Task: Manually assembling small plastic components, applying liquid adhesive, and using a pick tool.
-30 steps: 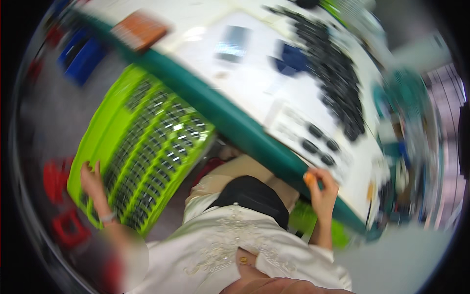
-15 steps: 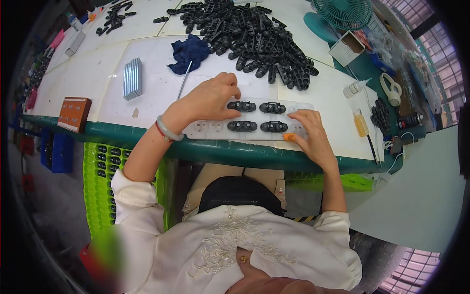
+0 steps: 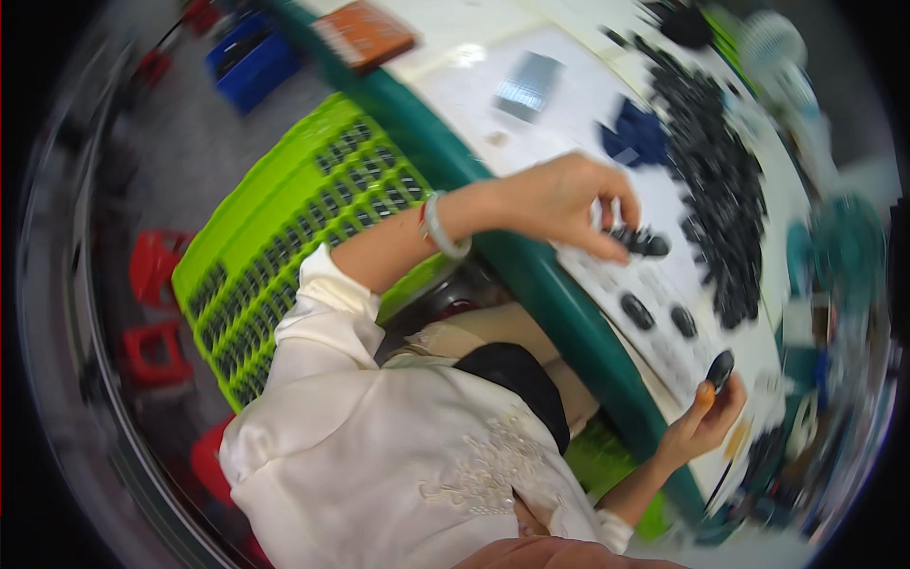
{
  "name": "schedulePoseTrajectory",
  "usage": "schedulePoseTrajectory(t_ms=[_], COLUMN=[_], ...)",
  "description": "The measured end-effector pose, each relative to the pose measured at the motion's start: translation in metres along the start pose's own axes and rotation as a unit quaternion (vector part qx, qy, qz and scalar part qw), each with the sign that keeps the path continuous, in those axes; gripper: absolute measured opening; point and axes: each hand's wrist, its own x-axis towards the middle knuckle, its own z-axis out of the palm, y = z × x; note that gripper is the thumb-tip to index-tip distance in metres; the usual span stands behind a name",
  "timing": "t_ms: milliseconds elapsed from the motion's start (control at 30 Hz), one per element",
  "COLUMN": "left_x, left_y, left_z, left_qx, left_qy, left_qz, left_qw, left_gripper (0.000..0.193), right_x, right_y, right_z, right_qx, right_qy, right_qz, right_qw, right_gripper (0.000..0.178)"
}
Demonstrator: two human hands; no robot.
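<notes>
My left hand (image 3: 573,204) pinches a black oval plastic part (image 3: 646,244) between thumb and fingers, over the far-left end of a pale fixture plate (image 3: 621,277). At the near-right side, my right hand (image 3: 701,427) grips a second black plastic part (image 3: 720,369), holding it up; its thumb wears an orange finger cover (image 3: 705,394). Between the hands, two more black oval parts (image 3: 637,311) rest on the plate. The picture is blurred, so the parts' fine detail cannot be made out.
A large heap of black parts (image 3: 725,209) covers the table's far side, beside a dark blue cloth (image 3: 635,133). A silvery block (image 3: 528,85) and an orange-brown box (image 3: 365,33) lie leftward. Below the green table edge (image 3: 531,275) a lime-green tray (image 3: 248,185) holds rows of black parts.
The view has swung toward the left, bringing the green tray into sight. Both hands have closed on black parts and lifted; the plate went from four parts to two.
</notes>
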Motion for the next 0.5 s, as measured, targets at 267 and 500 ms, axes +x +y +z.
schedulePoseTrajectory(t_ms=[267,500], left_x=[-0.281,-0.426], left_y=[0.018,0.051], left_z=[-0.013,-0.009], left_qx=[-0.066,-0.005], left_qy=[0.305,0.557], left_qz=[-0.425,-0.497], left_qw=[0.85,0.665], left_gripper=[0.033,0.035], right_x=[-0.066,-0.126], right_y=[-0.1,-0.14], right_z=[0.283,0.471], right_qx=[0.107,-0.039], right_qy=[-0.477,-0.48], right_qz=[-0.099,-0.246], right_qw=[0.867,0.841], right_gripper=[0.021,0.03])
